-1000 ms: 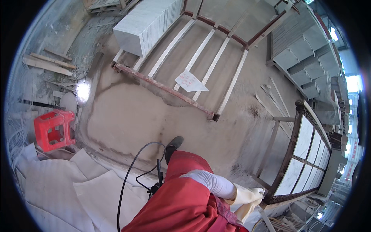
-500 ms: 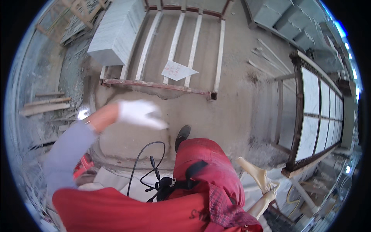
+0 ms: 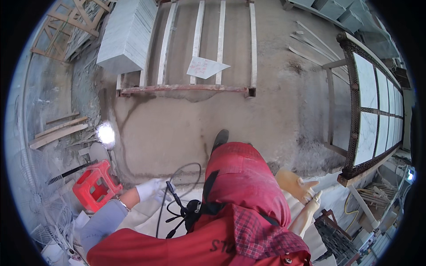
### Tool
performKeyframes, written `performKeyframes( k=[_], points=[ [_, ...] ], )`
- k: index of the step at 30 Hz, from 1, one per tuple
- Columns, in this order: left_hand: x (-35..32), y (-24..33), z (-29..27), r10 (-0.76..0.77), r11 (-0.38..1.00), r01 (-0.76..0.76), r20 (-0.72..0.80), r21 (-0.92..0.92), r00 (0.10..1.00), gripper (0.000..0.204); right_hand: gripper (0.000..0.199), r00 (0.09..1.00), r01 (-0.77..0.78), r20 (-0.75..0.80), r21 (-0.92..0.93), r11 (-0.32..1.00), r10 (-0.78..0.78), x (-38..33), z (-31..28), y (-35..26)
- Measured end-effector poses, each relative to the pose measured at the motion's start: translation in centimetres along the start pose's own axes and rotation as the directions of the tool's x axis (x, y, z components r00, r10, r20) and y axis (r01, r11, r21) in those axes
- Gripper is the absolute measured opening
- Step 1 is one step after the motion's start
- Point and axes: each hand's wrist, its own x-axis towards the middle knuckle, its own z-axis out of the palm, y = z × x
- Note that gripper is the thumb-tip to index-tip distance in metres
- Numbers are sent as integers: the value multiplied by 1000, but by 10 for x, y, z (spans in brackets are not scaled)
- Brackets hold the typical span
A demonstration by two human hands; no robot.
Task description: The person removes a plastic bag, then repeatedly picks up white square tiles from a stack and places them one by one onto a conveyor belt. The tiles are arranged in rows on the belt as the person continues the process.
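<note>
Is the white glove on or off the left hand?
On: the white glove covers the left hand, with bare wrist showing between it and the grey sleeve.

I see the left hand point(image 3: 151, 189) in white, cream gloves point(image 3: 293, 184), red trousers point(image 3: 242, 173), dark-checked red cloth point(image 3: 265, 231), a bright red stool point(image 3: 87, 191) and white slabs point(image 3: 365, 133) with grey veining.

- Slatted rack point(image 3: 184, 88): slabs point(image 3: 126, 40) along its left edge; shard point(image 3: 206, 68) across two slats point(image 3: 220, 44) near the front edge.
- Floor point(image 3: 177, 128): rack, plus strips point(image 3: 306, 56) beyond the rack's right edge.
</note>
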Motion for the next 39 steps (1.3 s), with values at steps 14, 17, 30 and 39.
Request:
performKeyframes(
  k=[14, 17, 30, 39],
  points=[
    [-20, 29, -8, 539, 824, -471, 182, -315, 822, 102, 38, 993, 72, 95, -37, 997, -68, -14, 19, -21],
    [-39, 54, 7, 482, 871, -438, 212, -224, 850, 98, 39, 990, 92, 113, -50, 995, -86, -15, 21, -24],
    [-17, 43, 9, 333, 943, -334, 37, 7, 942, 85, 43, 976, 156, 164, -81, 984, -141, -23, 21, -32],
    [-8, 34, -8, 413, 862, -399, -23, -313, 911, 92, 46, 946, 220, 262, -80, 972, -192, -20, 34, -34]
  ],
)
